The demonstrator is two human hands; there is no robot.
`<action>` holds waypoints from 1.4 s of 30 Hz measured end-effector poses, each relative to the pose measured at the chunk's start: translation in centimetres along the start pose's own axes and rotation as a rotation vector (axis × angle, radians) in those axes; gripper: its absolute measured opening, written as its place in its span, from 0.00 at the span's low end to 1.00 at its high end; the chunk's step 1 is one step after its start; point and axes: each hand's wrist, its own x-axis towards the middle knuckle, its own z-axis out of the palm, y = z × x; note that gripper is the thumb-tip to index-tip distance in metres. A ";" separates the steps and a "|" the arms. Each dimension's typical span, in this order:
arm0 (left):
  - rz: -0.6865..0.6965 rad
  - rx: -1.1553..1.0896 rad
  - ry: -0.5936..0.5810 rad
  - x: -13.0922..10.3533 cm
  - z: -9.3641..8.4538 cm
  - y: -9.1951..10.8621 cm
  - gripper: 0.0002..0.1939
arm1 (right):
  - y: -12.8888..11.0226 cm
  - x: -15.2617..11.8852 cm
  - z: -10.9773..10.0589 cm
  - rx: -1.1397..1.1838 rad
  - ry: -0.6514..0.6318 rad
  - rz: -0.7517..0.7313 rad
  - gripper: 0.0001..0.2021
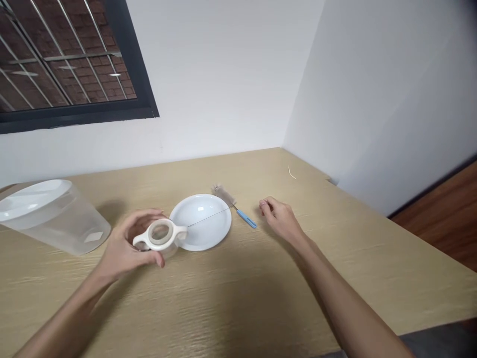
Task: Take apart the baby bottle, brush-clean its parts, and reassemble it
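Note:
My left hand (128, 243) is wrapped round a white ring-topped container (160, 236) with two side loops, held in front of the plate's left edge. A thin dark line runs from the container across the white plate (203, 223) towards my right hand. My right hand (278, 214) is closed over the table, its fingertips pinched together; what they hold is too small to make out. Between the plate and my right hand lies a bottle brush (246, 218) with a blue handle, its bristles at the plate's upper right rim.
A translucent plastic bucket (70, 223) stands tilted in view at the left of the wooden table (179, 308). A small pale bent strip (291, 173) lies near the back right. Walls and a barred window rise behind.

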 end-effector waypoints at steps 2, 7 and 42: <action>-0.058 -0.106 -0.032 -1.0 0.6 -0.8 0.43 | 0.0 -0.1 0.1 -0.004 0.007 -0.001 0.16; -0.125 -0.206 -0.114 -2.0 1.3 -2.1 0.38 | 0.0 -0.1 0.6 -0.026 0.053 -0.002 0.18; -0.332 -0.417 -0.257 -4.6 2.5 -4.3 0.34 | 0.9 -0.3 2.1 -0.117 0.134 0.110 0.27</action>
